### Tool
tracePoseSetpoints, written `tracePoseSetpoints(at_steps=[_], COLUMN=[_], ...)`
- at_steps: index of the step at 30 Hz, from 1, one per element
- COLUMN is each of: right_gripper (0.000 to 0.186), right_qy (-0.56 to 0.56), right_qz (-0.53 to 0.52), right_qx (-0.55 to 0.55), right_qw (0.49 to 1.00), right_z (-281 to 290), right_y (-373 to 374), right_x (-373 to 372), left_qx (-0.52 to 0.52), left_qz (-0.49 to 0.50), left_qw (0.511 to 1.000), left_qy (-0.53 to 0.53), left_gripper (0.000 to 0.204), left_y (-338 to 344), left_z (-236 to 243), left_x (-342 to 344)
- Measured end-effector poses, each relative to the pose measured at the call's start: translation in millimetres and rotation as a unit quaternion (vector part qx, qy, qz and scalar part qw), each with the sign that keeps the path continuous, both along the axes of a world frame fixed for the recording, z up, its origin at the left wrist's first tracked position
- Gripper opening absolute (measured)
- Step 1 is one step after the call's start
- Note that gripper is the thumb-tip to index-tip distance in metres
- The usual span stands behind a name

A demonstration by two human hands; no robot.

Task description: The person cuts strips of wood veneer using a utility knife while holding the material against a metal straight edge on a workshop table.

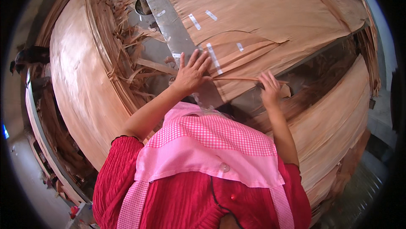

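A large sheet of thin tan wood veneer (270, 13) lies before me, with short white tape pieces (214, 58) stuck on it and a split near its close edge. My left hand (191, 74) rests with fingers spread where the sheet meets a long grey board (169, 28). From beside its thumb a narrow strip of veneer (237, 78) runs across to my right hand (270, 90), whose fingers are closed on the strip's other end. Something small and dark shows beneath those fingers; I cannot make out what it is.
Stacked veneer sheets stand at the left (80, 72) and the lower right (334, 123). Torn veneer scraps (131, 55) are heaped between the left stack and the board. A dark round bowl (144, 6) sits among them. A dark gap (313, 77) runs along the sheet's right edge.
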State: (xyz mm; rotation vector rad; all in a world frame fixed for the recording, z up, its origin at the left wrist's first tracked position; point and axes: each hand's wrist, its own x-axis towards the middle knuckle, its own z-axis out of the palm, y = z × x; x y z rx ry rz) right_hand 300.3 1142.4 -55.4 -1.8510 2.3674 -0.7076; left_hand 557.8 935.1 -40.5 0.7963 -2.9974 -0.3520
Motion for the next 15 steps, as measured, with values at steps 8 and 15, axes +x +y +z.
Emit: tracePoseSetpoints(at_steps=[8, 15], right_gripper=[0.025, 0.034], right_qy=[-0.150, -0.267], right_qz=[-0.418, -0.325], right_qx=[-0.114, -0.121], right_qw=[0.889, 0.899], right_z=[20, 66], right_y=[69, -68], right_x=[63, 133], left_qx=[0.113, 0.105], left_qz=[-0.167, 0.155], left_qw=[0.969, 0.958], left_qy=[0.143, 0.215], left_gripper=[0.062, 0.024], left_y=[-82, -251], left_z=[10, -43], left_x=[99, 166])
